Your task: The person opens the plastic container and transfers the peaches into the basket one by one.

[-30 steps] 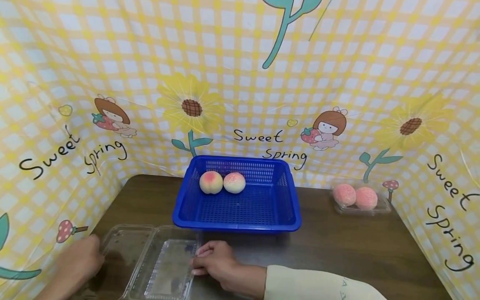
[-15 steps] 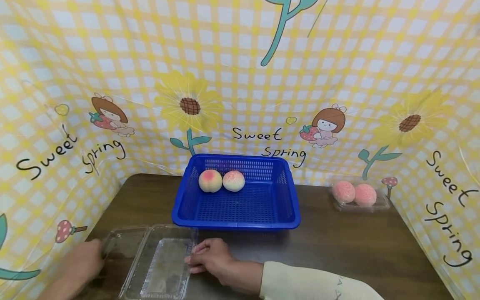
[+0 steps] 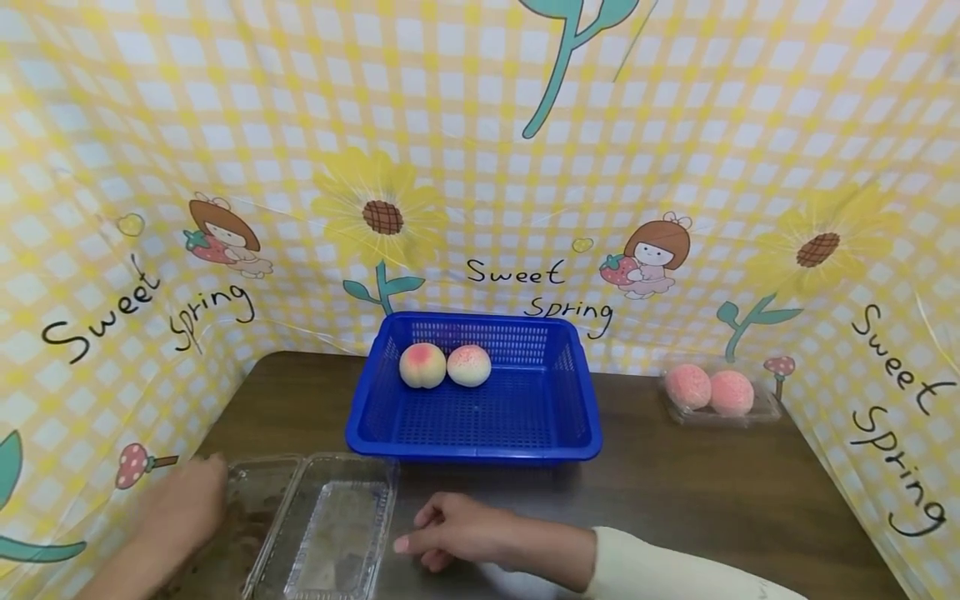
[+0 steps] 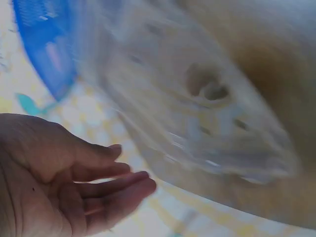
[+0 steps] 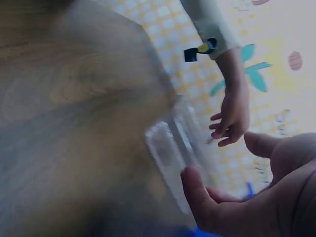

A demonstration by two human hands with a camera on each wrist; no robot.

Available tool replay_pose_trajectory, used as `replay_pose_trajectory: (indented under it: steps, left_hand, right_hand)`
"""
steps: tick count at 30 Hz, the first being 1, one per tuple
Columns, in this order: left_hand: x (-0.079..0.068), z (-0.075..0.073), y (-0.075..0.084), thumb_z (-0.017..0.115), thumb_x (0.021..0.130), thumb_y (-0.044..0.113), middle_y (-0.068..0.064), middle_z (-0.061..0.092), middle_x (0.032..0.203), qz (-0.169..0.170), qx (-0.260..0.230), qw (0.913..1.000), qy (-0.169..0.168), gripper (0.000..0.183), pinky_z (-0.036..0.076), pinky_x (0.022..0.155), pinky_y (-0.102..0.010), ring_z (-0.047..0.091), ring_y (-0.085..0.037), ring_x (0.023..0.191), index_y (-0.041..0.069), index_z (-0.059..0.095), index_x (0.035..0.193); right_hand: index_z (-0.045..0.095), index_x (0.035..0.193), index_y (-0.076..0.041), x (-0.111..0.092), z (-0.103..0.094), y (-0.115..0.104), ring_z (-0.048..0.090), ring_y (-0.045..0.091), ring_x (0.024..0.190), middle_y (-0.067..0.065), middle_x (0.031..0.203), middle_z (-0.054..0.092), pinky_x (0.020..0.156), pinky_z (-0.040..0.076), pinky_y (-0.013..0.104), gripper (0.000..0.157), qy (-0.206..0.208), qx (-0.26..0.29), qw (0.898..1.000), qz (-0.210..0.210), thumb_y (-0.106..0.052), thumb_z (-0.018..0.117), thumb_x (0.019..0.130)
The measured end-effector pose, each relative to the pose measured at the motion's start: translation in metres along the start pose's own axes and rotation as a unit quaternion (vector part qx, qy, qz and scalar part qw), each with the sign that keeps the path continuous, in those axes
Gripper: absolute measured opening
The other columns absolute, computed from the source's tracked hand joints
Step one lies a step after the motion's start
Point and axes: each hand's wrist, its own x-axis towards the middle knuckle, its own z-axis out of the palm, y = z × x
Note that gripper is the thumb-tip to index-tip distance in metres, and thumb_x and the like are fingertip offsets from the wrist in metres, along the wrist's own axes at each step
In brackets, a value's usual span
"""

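Note:
An open clear plastic clamshell box (image 3: 322,525) lies empty at the table's front left, blurred in the left wrist view (image 4: 197,123) and seen as a clear edge in the right wrist view (image 5: 173,143). My left hand (image 3: 197,493) is at the box's left side with relaxed fingers (image 4: 113,185) and holds nothing. Just right of the box, my right hand (image 3: 431,533) hovers, loosely curled and empty (image 5: 232,207). Behind them stands a blue basket (image 3: 525,417) with two peaches (image 3: 422,365) (image 3: 468,365) at its back left.
A closed clear box with two pink peaches (image 3: 711,392) sits at the back right of the brown table (image 3: 675,492). Yellow checked backdrop sheets wall in the table on three sides. The blue basket (image 4: 44,44) shows in the left wrist view.
My right hand has let go of the box's right edge and drawn slightly right. My left hand has shifted a little up and right along the box's left side.

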Motion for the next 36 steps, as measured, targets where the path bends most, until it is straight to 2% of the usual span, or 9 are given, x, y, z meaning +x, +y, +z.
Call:
replay_pose_trajectory:
  steps: [3, 7, 14, 17, 21, 24, 29, 32, 36]
  left_hand:
    - [0.0, -0.013, 0.036, 0.063, 0.079, -0.005, -0.027, 0.065, 0.091, 0.051, -0.005, 0.9941, 0.095, 0.026, 0.055, 0.058, -0.052, 0.065, -0.042, 0.079, -0.01, 0.06, 0.104]
    - [0.0, -0.023, 0.082, 0.067, 0.085, 0.005, -0.025, 0.067, 0.108, 0.141, -0.049, 0.9729, 0.177, 0.039, 0.058, 0.072, -0.05, 0.066, -0.04, 0.094, -0.006, 0.057, 0.121]
    - [0.017, -0.018, 0.12, 0.07, 0.083, 0.005, -0.018, 0.066, 0.12, 0.297, -0.062, 0.9287, 0.213, 0.039, 0.055, 0.088, -0.046, 0.064, -0.035, 0.11, 0.0, 0.063, 0.122]
    - [0.022, -0.013, 0.123, 0.071, 0.082, 0.003, -0.018, 0.065, 0.122, 0.332, -0.042, 0.9191, 0.207, 0.038, 0.054, 0.09, -0.047, 0.062, -0.035, 0.113, -0.001, 0.065, 0.12]
    - [0.024, -0.008, 0.125, 0.068, 0.086, 0.007, -0.016, 0.067, 0.12, 0.322, -0.028, 0.928, 0.185, 0.034, 0.053, 0.092, -0.049, 0.062, -0.033, 0.114, 0.001, 0.065, 0.12]
    - [0.025, -0.005, 0.127, 0.066, 0.089, 0.011, -0.015, 0.068, 0.118, 0.307, -0.017, 0.9379, 0.16, 0.032, 0.051, 0.095, -0.05, 0.062, -0.032, 0.115, 0.002, 0.065, 0.12]
    - [0.025, -0.003, 0.13, 0.069, 0.085, 0.003, -0.012, 0.067, 0.12, 0.292, 0.002, 0.9488, 0.12, 0.035, 0.047, 0.101, -0.049, 0.061, -0.028, 0.118, 0.005, 0.066, 0.12]
    - [0.024, -0.004, 0.132, 0.07, 0.08, -0.005, -0.012, 0.066, 0.122, 0.284, 0.01, 0.9531, 0.105, 0.043, 0.045, 0.104, -0.048, 0.059, -0.027, 0.12, 0.005, 0.065, 0.122]
    - [0.024, -0.006, 0.134, 0.069, 0.078, -0.01, -0.012, 0.066, 0.123, 0.279, 0.016, 0.9554, 0.097, 0.048, 0.044, 0.105, -0.047, 0.059, -0.027, 0.121, 0.005, 0.064, 0.123]
  right_hand:
    - [0.059, 0.102, -0.006, -0.024, -0.024, -0.003, 0.066, 0.02, 0.075, 0.011, 0.088, 0.066, 0.073, 0.059, 0.043, 0.026, -0.01, -0.013, 0.999, -0.052, -0.025, 0.069, 0.088]
    - [0.061, 0.104, -0.005, -0.055, -0.069, -0.006, 0.066, 0.024, 0.077, 0.007, 0.088, 0.066, 0.066, 0.059, 0.042, 0.023, 0.036, -0.056, 0.99, -0.126, -0.025, 0.062, 0.093]
    - [0.054, 0.115, 0.003, -0.097, -0.171, -0.001, 0.066, 0.03, 0.071, 0.023, 0.091, 0.064, 0.056, 0.059, 0.044, 0.028, 0.206, -0.111, 0.96, -0.153, -0.02, 0.053, 0.098]
    - [0.053, 0.116, 0.003, -0.107, -0.216, 0.006, 0.065, 0.03, 0.071, 0.021, 0.09, 0.065, 0.056, 0.058, 0.037, 0.03, 0.281, -0.157, 0.937, -0.134, -0.021, 0.052, 0.099]
    - [0.046, 0.124, 0.005, -0.117, -0.271, 0.021, 0.066, 0.028, 0.078, 0.023, 0.1, 0.065, 0.058, 0.055, 0.032, 0.044, 0.355, -0.291, 0.884, -0.085, -0.031, 0.048, 0.1]
    - [0.043, 0.126, 0.012, -0.12, -0.304, 0.041, 0.065, 0.037, 0.09, 0.031, 0.11, 0.061, 0.067, 0.055, 0.041, 0.051, 0.372, -0.385, 0.842, -0.061, -0.031, 0.048, 0.099]
    - [0.05, 0.113, 0.023, -0.124, -0.345, 0.074, 0.056, 0.056, 0.098, 0.044, 0.107, 0.056, 0.079, 0.049, 0.061, 0.044, 0.401, -0.452, 0.795, -0.047, -0.016, 0.051, 0.093]
    - [0.048, 0.115, 0.025, -0.128, -0.362, 0.087, 0.051, 0.06, 0.1, 0.046, 0.109, 0.052, 0.081, 0.046, 0.064, 0.045, 0.415, -0.472, 0.778, -0.013, -0.014, 0.046, 0.094]
    - [0.042, 0.123, 0.025, -0.135, -0.379, 0.1, 0.046, 0.062, 0.109, 0.048, 0.119, 0.046, 0.089, 0.042, 0.066, 0.046, 0.407, -0.463, 0.787, 0.016, -0.012, 0.038, 0.096]
